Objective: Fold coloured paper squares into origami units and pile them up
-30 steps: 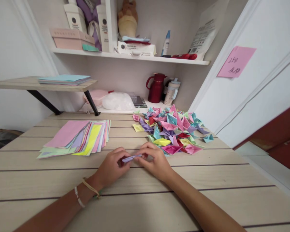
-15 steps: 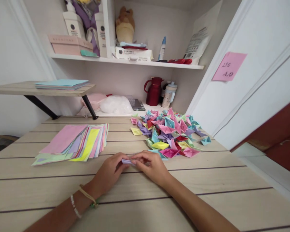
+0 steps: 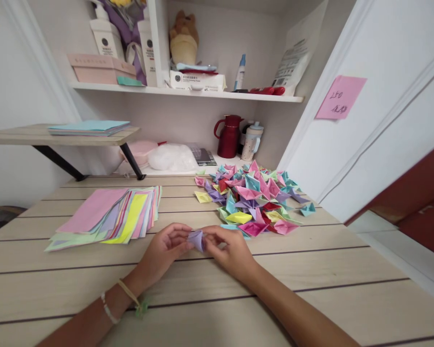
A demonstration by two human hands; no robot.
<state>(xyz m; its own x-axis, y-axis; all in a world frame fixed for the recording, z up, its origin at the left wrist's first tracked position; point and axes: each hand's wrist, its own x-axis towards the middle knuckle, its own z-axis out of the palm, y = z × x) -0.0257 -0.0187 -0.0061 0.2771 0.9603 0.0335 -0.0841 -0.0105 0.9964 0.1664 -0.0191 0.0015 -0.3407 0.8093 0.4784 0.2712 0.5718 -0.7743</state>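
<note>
Between my two hands is a small piece of folded purple paper point(image 3: 196, 239), held just above the wooden table point(image 3: 217, 308). My left hand point(image 3: 166, 246) pinches its left edge with thumb and fingers. On the other side, my right hand point(image 3: 226, 246) grips the right edge. The paper looks partly opened out, with a pointed lower end. Beyond my right hand lies a heap of folded paper boats point(image 3: 249, 193) in pink, purple, blue, green, yellow and red. A fanned stack of coloured paper sheets point(image 3: 94, 209) rests to the left of my left hand.
A raised wooden shelf point(image 3: 108, 139) on black legs holds more paper point(image 3: 90, 126) at the left. Behind the table stand a red jug point(image 3: 229, 137), a tumbler point(image 3: 252, 141) and a plastic bag point(image 3: 173, 157). A pink note point(image 3: 342, 98) is stuck on the right wall.
The purple paper was a thin flat strip between my fingers; now it is turned and spread wider, showing a broader face. My left fingers have lifted and spread slightly.
</note>
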